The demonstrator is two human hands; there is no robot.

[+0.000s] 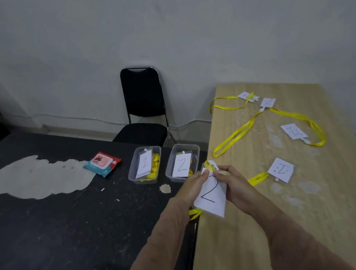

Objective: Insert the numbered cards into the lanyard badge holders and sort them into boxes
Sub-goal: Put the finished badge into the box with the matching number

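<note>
A white card marked 2 (pixel 211 195) sits in a clear badge holder held between both hands above the seam of the two tables. My left hand (pixel 193 185) pinches its upper left corner. My right hand (pixel 228 181) pinches the top by the white clip and yellow lanyard (pixel 210 164). Two clear boxes stand on the black table: the box labelled 1 (pixel 144 164) and the box labelled 2 (pixel 182 161), both with yellow lanyards inside. Several carded holders with yellow lanyards lie on the wooden table, such as one (pixel 281 169) close to my right hand.
A pack of wet wipes (pixel 102 163) lies on the black table (pixel 60 227) left of the boxes. A black chair (pixel 143 107) stands behind the boxes against the wall. The wooden table (pixel 317 218) is on the right.
</note>
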